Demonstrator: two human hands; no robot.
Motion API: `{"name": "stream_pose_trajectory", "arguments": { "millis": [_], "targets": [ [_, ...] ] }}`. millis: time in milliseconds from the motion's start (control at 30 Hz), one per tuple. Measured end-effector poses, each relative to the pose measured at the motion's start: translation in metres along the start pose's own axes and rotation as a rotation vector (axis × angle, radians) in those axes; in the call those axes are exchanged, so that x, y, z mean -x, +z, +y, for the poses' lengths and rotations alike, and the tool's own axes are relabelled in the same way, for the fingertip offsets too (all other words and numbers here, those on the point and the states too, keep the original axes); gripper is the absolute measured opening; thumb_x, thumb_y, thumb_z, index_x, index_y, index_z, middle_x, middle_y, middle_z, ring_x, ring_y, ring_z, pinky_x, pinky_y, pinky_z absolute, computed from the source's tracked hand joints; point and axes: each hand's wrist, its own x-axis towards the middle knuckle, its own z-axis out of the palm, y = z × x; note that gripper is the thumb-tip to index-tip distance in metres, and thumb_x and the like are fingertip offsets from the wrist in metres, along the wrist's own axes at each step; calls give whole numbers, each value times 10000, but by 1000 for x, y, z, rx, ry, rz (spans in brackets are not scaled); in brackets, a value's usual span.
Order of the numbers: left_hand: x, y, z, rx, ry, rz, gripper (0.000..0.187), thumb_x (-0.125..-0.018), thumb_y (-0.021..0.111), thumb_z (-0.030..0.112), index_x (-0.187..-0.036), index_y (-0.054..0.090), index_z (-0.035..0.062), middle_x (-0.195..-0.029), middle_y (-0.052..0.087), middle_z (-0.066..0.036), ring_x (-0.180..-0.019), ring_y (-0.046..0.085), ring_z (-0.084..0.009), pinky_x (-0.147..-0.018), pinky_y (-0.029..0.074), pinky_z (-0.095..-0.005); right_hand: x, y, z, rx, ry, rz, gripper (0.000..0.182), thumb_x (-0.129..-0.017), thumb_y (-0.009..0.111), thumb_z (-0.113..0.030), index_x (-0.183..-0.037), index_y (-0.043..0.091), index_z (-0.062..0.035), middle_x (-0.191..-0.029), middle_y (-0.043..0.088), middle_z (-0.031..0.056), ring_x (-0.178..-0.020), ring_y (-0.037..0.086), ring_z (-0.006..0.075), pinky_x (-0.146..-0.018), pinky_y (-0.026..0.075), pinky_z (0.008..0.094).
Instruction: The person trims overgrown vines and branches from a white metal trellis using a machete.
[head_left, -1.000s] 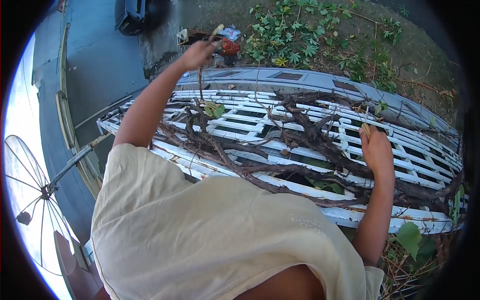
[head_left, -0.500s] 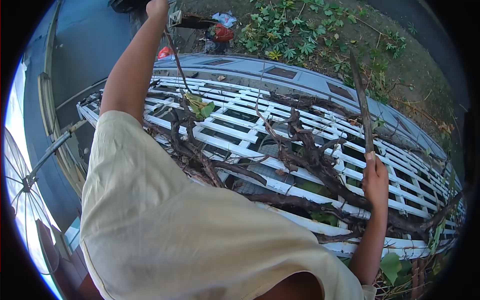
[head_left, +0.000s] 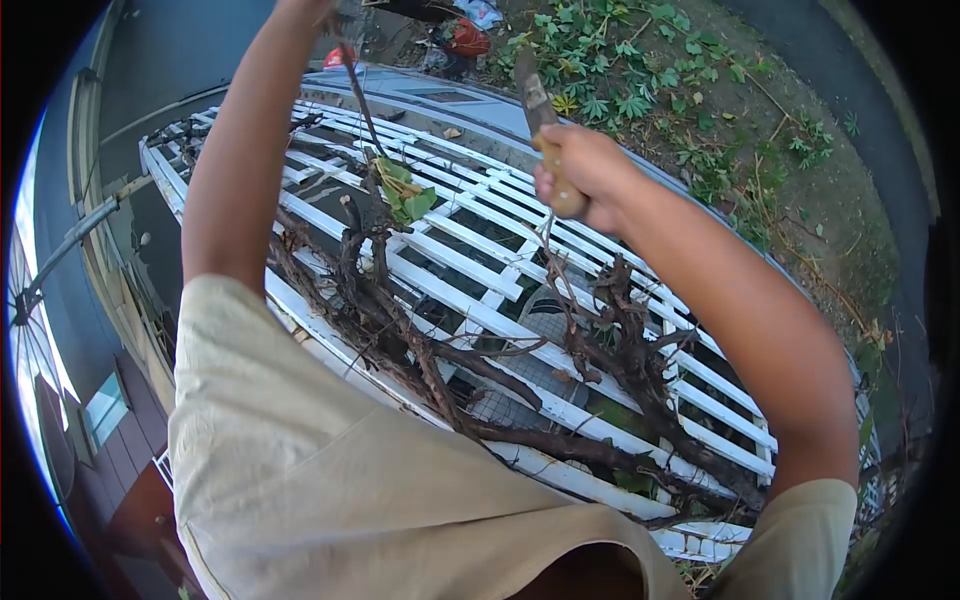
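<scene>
Head view: right hand (head_left: 585, 175) is raised above the lattice, fingers wrapped tight round the wooden handle of a knife (head_left: 545, 130), whose blade projects up and away from the knuckles, clear of the wood below. Left hand (head_left: 305, 8) sits at the top edge of frame, mostly cut off; finger state cannot be told, though a thin vine stem (head_left: 355, 85) runs down from just beside it, drawn taut and upright, which presents the stem to the blade. A tuft of green leaves (head_left: 405, 195) hangs on that stem, below the left fingers. Thick dry branches (head_left: 620, 350) lie tangled directly beneath the right fingers.

Surface: white lattice roof (head_left: 480, 260), slatted, paint worn. Beyond both hands the ground lies well below, with weeds (head_left: 620, 70) and litter (head_left: 465, 35); a building wall (head_left: 110, 300) drops away at the left
</scene>
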Motion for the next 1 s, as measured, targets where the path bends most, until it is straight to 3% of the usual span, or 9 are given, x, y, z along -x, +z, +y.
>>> {"name": "stream_pose_trajectory", "arguments": {
  "millis": [67, 400, 500, 667, 767, 833, 933, 967, 1000],
  "targets": [
    [-8, -116, 1, 144, 42, -54, 258, -1089, 596, 264, -1159, 686, 33, -888, 612, -66, -760, 568, -189, -666, 466, -327, -44, 29, 3, 66, -108, 73, 255, -1144, 460, -278, -1283, 493, -67, -831, 591, 107, -612, 604, 205, -572, 556, 394],
    [184, -282, 9, 498, 320, 182, 435, -1130, 480, 243, -716, 383, 156, -668, 381, 6, -593, 338, -132, -644, 286, -332, -163, 57, 37, 796, -3, -20, 277, -1041, 531, -220, -1223, 575, -16, -830, 632, 154, -559, 610, 228, -449, 469, 452],
    [184, -284, 7, 450, 371, 483, 441, -1104, 485, 240, -693, 346, 161, -652, 373, 6, -603, 329, -149, -653, 273, -346, -192, 73, 27, 688, -97, -31, 363, -1012, 611, -278, -830, 620, 36, -651, 573, 105, -501, 548, 200, -398, 401, 369],
    [172, -346, -6, 537, 392, 447, 438, -1078, 488, 251, -674, 342, 163, -619, 347, 6, -601, 310, -157, -652, 257, -356, -226, 135, -21, 350, -412, 185, 465, -1064, 590, -382, -910, 667, 49, -773, 695, 218, -615, 689, 309, -517, 526, 476],
    [169, -360, -8, 587, 387, 298, 435, -1027, 499, 207, -625, 335, 188, -600, 353, 18, -575, 310, -147, -625, 247, -341, -267, 149, -19, 213, -689, 531, 388, -1108, 527, -475, -1155, 653, -110, -711, 601, 11, -453, 549, 184, -404, 430, 333],
    [171, -360, -9, 585, 392, 348, 390, -942, 529, 186, -600, 341, 192, -580, 345, 22, -553, 306, -150, -606, 237, -338, -300, 156, 35, 290, -898, 897, 539, -1090, 539, -455, -950, 687, 44, -931, 736, 291, -847, 736, 446, -743, 575, 550],
    [179, -345, -6, 605, 409, 402, 352, -861, 557, 167, -579, 349, 195, -558, 334, 27, -532, 305, -154, -587, 228, -333, -315, 125, 166, 1011, -167, 195, 628, -1081, 486, -553, -1151, 715, 28, -1083, 757, 267, -1023, 740, 441, -891, 570, 540],
    [179, -342, -5, 613, 410, 410, 350, -864, 556, 169, -582, 351, 195, -556, 332, 27, -532, 307, -154, -586, 229, -331, -278, 126, 179, 1326, -110, -264, 615, -1066, 542, -538, -1088, 720, 51, -935, 766, 239, -848, 776, 353, -737, 597, 478],
    [175, -345, -5, 616, 417, 413, 350, -864, 556, 169, -582, 351, 195, -556, 332, 27, -532, 307, -154, -586, 229, -331, -254, 144, 194, 907, 90, -22, 597, -1069, 576, -513, -966, 702, 61, -728, 710, 191, -593, 710, 277, -545, 551, 429]
  ]
}}
